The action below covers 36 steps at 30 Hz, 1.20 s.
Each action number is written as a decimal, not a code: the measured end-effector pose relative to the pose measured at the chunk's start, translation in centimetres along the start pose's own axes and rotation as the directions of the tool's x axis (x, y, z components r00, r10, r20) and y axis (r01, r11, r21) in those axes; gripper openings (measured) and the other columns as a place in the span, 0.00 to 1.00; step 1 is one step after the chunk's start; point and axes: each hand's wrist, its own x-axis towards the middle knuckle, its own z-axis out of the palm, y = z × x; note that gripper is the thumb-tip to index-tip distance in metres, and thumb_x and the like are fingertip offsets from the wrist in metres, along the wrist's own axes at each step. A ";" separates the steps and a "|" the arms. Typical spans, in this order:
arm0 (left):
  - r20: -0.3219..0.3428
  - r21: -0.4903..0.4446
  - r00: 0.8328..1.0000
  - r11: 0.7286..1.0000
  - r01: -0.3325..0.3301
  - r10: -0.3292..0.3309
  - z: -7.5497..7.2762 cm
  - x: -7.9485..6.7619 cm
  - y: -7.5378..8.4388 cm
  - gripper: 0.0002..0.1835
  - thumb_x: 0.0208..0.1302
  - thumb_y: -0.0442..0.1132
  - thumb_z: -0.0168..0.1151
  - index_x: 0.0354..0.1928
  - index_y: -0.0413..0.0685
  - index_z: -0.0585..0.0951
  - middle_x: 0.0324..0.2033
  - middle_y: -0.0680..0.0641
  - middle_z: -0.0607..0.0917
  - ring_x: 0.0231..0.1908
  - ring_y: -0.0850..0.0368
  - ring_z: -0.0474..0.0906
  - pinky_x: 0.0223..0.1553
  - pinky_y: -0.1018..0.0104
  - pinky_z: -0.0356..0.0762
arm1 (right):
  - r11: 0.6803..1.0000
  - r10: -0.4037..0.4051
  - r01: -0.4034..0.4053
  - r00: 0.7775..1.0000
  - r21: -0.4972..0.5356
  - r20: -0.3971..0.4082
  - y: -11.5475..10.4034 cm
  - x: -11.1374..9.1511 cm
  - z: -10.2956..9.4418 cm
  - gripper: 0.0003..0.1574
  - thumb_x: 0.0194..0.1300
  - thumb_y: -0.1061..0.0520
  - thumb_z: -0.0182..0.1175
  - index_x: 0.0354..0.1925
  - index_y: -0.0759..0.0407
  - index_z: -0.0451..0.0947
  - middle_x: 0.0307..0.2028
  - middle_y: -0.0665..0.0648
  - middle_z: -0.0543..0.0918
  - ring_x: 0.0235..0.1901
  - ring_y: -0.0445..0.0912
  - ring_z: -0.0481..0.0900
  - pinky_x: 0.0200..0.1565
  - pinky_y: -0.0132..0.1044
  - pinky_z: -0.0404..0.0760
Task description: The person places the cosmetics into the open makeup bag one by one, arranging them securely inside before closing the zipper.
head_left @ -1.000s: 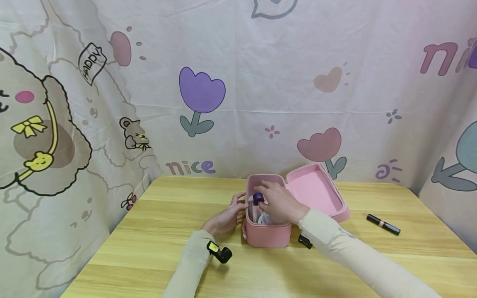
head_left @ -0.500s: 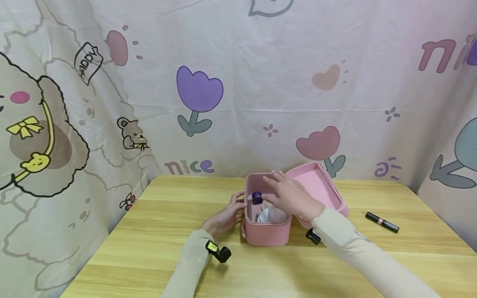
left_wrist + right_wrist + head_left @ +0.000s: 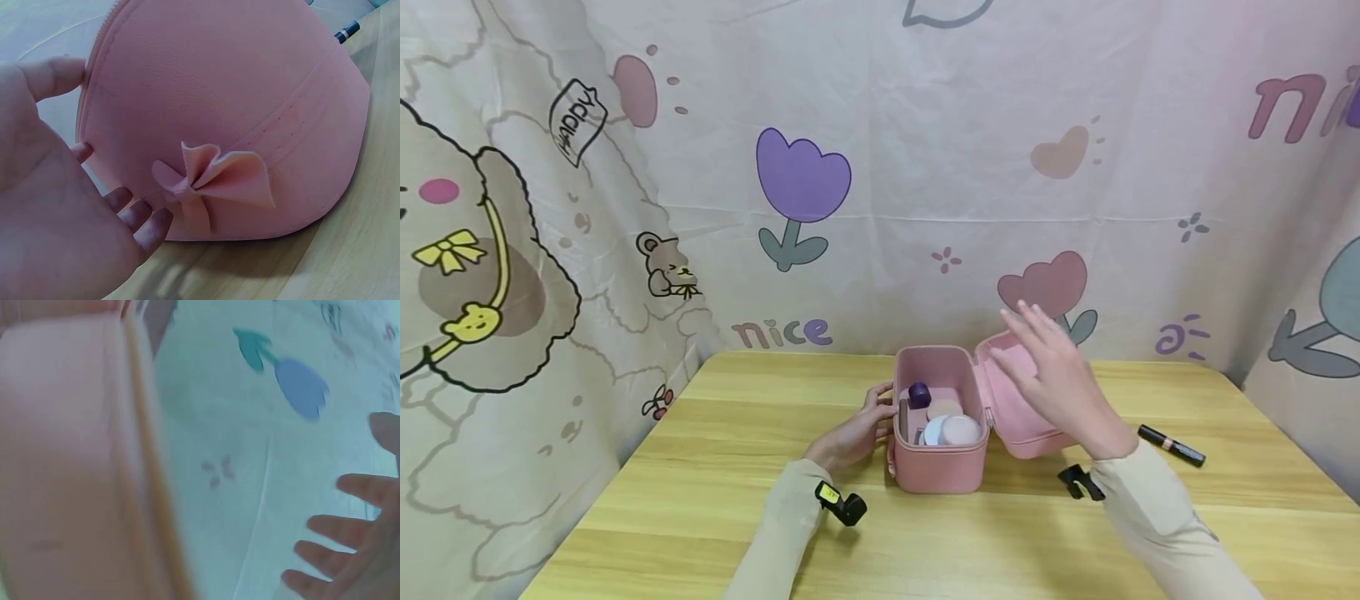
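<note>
A pink cosmetic case (image 3: 938, 473) stands on the table with its lid (image 3: 1011, 404) swung out to the right. My left hand (image 3: 850, 437) rests against the case's left side, thumb near the rim. In the left wrist view, its loose fingertips lie beside the pink bow (image 3: 234, 178) on the case wall. My right hand (image 3: 1056, 387) is raised in front of the lid, fingers spread, holding nothing. Inside the case lie round pale pieces (image 3: 960, 431), a dark purple round-topped item (image 3: 919, 395) and a slim brown item (image 3: 904, 421) along the left wall.
A black tube with a pink band (image 3: 1171, 446) lies on the wooden table (image 3: 700, 517) to the right of the lid. A patterned cloth (image 3: 895, 167) hangs behind the table. Each sleeve carries a small black camera mount (image 3: 842, 504).
My right hand has come up out of the case and moved right, in front of the lid, uncovering the round pieces inside. The left hand has stayed at the case's side.
</note>
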 end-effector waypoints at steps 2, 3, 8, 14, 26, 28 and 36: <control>0.006 -0.006 1.000 1.000 0.002 -0.002 0.0 0.0 0.0 0.33 0.73 0.40 0.40 0.72 0.48 0.37 0.70 0.30 0.43 0.68 0.30 0.48 0.68 0.42 0.42 | 1.000 -0.011 0.013 0.995 0.027 -0.095 0.9 -0.4 -0.7 0.33 0.68 0.53 0.59 0.66 0.64 0.67 0.68 0.67 0.62 0.68 0.63 0.56 0.65 0.63 0.54; 0.007 -0.010 1.000 1.000 0.006 -0.005 -0.1 0.1 -0.1 0.33 0.73 0.40 0.40 0.72 0.49 0.37 0.70 0.31 0.43 0.68 0.31 0.48 0.69 0.42 0.42 | 0.999 -0.012 0.018 0.990 0.043 -0.143 1.3 -0.6 -1.1 0.32 0.68 0.54 0.58 0.66 0.64 0.67 0.68 0.67 0.63 0.68 0.63 0.57 0.66 0.61 0.55; 0.010 -0.008 1.000 1.000 0.006 -0.006 -0.1 0.1 0.1 0.33 0.73 0.40 0.40 0.72 0.49 0.37 0.71 0.31 0.42 0.68 0.30 0.48 0.68 0.42 0.41 | 0.992 0.062 -0.021 0.941 0.128 -0.333 3.5 -1.8 -3.4 0.28 0.70 0.57 0.54 0.66 0.63 0.68 0.66 0.62 0.68 0.67 0.55 0.63 0.68 0.47 0.58; 0.008 -0.008 1.000 1.000 0.007 -0.007 -0.1 0.1 0.1 0.34 0.72 0.40 0.40 0.72 0.48 0.36 0.71 0.31 0.41 0.68 0.30 0.47 0.68 0.41 0.39 | 0.943 0.282 -0.155 0.843 0.295 -0.458 5.9 -3.1 -5.5 0.25 0.72 0.58 0.50 0.65 0.55 0.71 0.64 0.55 0.73 0.54 0.32 0.72 0.58 0.25 0.66; 0.012 -0.012 1.000 1.000 0.003 -0.003 -0.1 0.2 0.1 0.34 0.72 0.40 0.40 0.72 0.48 0.36 0.70 0.31 0.41 0.68 0.30 0.48 0.68 0.42 0.41 | 0.829 0.559 -0.484 0.720 0.280 -0.412 11.6 -6.6 -7.4 0.29 0.71 0.53 0.51 0.69 0.49 0.66 0.65 0.51 0.70 0.63 0.41 0.66 0.64 0.29 0.59; 0.010 -0.013 1.000 1.000 0.003 -0.003 -0.1 0.2 0.1 0.34 0.72 0.39 0.40 0.72 0.48 0.36 0.70 0.31 0.41 0.68 0.31 0.48 0.68 0.42 0.41 | 0.816 0.579 -0.529 0.741 0.233 -0.341 12.5 -7.1 -7.5 0.32 0.71 0.50 0.52 0.70 0.50 0.63 0.67 0.55 0.67 0.66 0.49 0.63 0.66 0.35 0.58; 0.008 -0.011 1.000 1.000 0.015 -0.015 -0.1 0.2 0.0 0.34 0.73 0.41 0.40 0.72 0.48 0.37 0.70 0.31 0.41 0.68 0.30 0.47 0.68 0.41 0.40 | 0.831 0.554 -0.552 0.832 0.075 -0.012 16.3 -8.7 -6.6 0.43 0.71 0.43 0.52 0.73 0.64 0.53 0.67 0.78 0.54 0.65 0.76 0.48 0.58 0.74 0.48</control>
